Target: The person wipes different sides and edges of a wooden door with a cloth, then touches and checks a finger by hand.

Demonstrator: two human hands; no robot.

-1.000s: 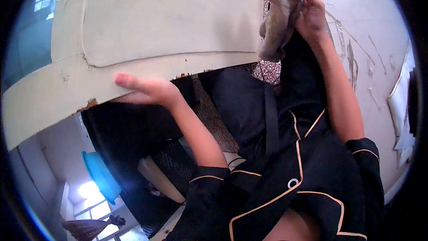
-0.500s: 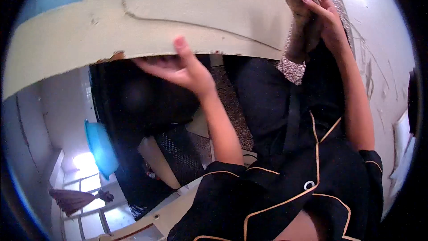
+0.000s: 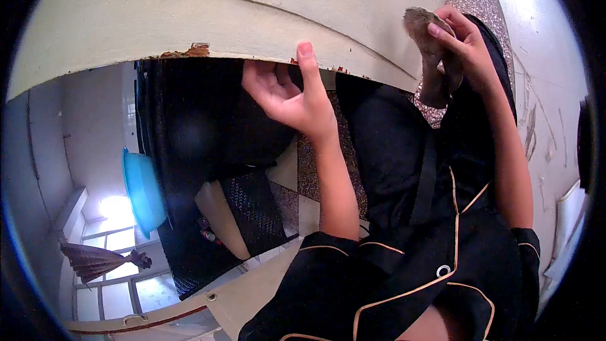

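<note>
A pale cream door-like panel (image 3: 158, 12) with chipped brown patches along its lower edge spans the top of the view. At that edge is my left hand (image 3: 290, 91), thumb raised in front of the edge and fingers curled behind or below it, partly hidden. My right hand (image 3: 464, 41) pinches a grey-brown rag (image 3: 432, 57) between thumb and fingers, right of the panel's corner. The rag hangs down over a speckled surface.
A blue basin (image 3: 144, 192) stands out at the left. Below it hangs a tied brown curtain (image 3: 95, 261) by a bright window (image 3: 120, 300). A marked white wall (image 3: 543, 88) runs along the right. Black cloth (image 3: 202, 126) lies beneath the panel.
My left hand has slid rightward along the panel's edge. The rag in my right hand has come down and away from the top of the view. The view has shifted over the panel.
</note>
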